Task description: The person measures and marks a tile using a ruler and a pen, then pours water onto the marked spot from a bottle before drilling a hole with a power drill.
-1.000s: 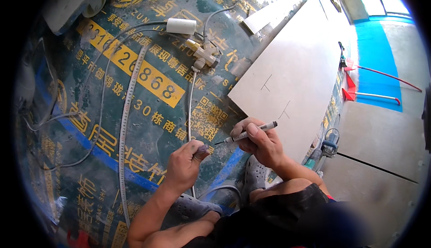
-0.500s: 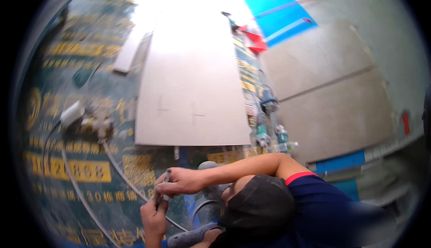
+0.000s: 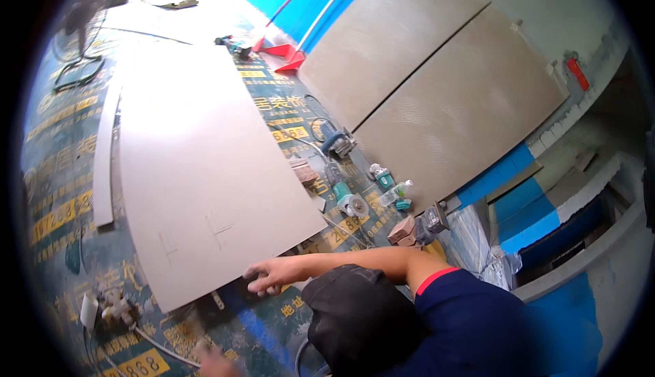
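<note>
Neither my left hand nor my right hand is in the picture. Below me a person in a black cap (image 3: 372,312) and a dark blue short-sleeved top (image 3: 477,329) crouches. That person's nearer arm stretches left, with its hand (image 3: 269,278) just off the front edge of a large pale tile (image 3: 198,172); the fingers are partly curled. The person's other hand (image 3: 213,363) is blurred at the lower edge, and what it may hold cannot be made out. Thin L-shaped marks show on the tile near its front end.
An angle grinder (image 3: 346,196), another power tool (image 3: 336,139) and a clear bottle (image 3: 396,193) lie right of the tile. Two brownish panels (image 3: 437,97) lie beyond them. Left are a narrow strip (image 3: 106,158) and a corded white device (image 3: 89,311). A red dustpan (image 3: 290,60) stands farther off.
My view has turned, so the tile sits farther left and tilted. The other person's hands, together on a slim stick-like thing before, are apart now.
</note>
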Available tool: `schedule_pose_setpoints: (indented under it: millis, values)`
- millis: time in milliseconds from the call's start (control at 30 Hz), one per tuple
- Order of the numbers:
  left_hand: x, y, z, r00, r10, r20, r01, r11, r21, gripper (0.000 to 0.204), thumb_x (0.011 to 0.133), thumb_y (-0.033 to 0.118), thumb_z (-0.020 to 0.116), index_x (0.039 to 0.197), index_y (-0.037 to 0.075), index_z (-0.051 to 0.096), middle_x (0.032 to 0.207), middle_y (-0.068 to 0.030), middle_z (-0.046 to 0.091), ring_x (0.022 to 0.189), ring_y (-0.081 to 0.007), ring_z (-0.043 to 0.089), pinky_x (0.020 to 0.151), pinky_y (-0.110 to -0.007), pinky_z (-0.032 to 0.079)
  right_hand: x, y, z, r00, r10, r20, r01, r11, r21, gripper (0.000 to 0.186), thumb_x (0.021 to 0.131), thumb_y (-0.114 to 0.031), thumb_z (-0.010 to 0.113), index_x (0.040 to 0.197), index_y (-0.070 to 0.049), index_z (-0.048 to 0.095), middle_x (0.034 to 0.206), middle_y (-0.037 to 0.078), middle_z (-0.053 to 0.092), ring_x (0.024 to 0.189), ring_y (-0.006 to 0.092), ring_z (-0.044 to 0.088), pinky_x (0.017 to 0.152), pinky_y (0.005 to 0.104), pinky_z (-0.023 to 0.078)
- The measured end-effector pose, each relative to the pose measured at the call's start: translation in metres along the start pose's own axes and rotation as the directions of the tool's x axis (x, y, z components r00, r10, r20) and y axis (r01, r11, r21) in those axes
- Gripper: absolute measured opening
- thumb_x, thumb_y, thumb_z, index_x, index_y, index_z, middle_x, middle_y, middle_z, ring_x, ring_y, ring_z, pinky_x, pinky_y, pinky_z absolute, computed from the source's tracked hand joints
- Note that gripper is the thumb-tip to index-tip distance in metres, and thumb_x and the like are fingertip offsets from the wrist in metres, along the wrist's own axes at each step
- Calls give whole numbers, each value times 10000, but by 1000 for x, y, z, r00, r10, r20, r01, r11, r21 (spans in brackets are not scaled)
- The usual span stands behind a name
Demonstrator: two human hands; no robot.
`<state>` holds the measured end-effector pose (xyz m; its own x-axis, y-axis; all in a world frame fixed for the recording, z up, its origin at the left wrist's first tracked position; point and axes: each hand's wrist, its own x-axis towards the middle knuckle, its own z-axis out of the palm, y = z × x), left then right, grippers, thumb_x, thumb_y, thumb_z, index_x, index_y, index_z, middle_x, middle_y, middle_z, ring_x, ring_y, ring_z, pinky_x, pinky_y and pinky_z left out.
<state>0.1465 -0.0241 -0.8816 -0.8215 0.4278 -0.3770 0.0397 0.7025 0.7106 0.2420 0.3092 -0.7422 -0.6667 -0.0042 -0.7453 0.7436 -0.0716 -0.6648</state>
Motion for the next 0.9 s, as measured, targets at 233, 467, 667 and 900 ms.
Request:
schedule_pose_setpoints:
  millis: [233, 467, 667, 900]
  values:
    - [-100, -83, -92, 906, -367, -209, 421, 821, 385, 433, 1012, 344, 542, 1309, 30, 563, 1116, -308, 646, 1008, -403, 637, 783, -478, 525, -81, 115, -138, 840, 78, -537, 68, 966, 248, 261, 991, -290, 612, 1069, -42, 630, 890, 47, 672, 686, 91, 581, 608, 237, 474]
    - [-23, 24, -109, 924, -348, -157, 376, 766, 522, 454, 1006, 374, 547, 1305, 33, 576, 1113, -297, 652, 1011, -398, 638, 790, -476, 524, -158, 219, -236, 426, 31, -904, 292, 941, 170, 122, 948, -156, 637, 992, -52, 682, 804, 29, 681, 617, 102, 601, 577, 260, 490]
    - [21, 80, -116, 919, -379, -110, 359, 686, 633, 473, 1002, 400, 552, 1301, 36, 586, 1110, -288, 656, 1015, -394, 638, 796, -473, 523, -253, 363, -376, -258, 528, -809, 411, 818, 403, 777, 767, -277, 828, 1359, 28, 429, 1254, 204, 584, 1148, 312, 580, 921, 407, 489]
    - [47, 121, -158, 901, -423, -94, 356, 596, 720, 495, 996, 430, 557, 1296, 39, 599, 1106, -277, 662, 1018, -389, 639, 803, -471, 522, -237, 403, -422, -317, 366, -875, 393, 890, 230, 942, 671, -287, 912, 1410, 6, 408, 1344, 182, 550, 1229, 313, 545, 1017, 394, 443]
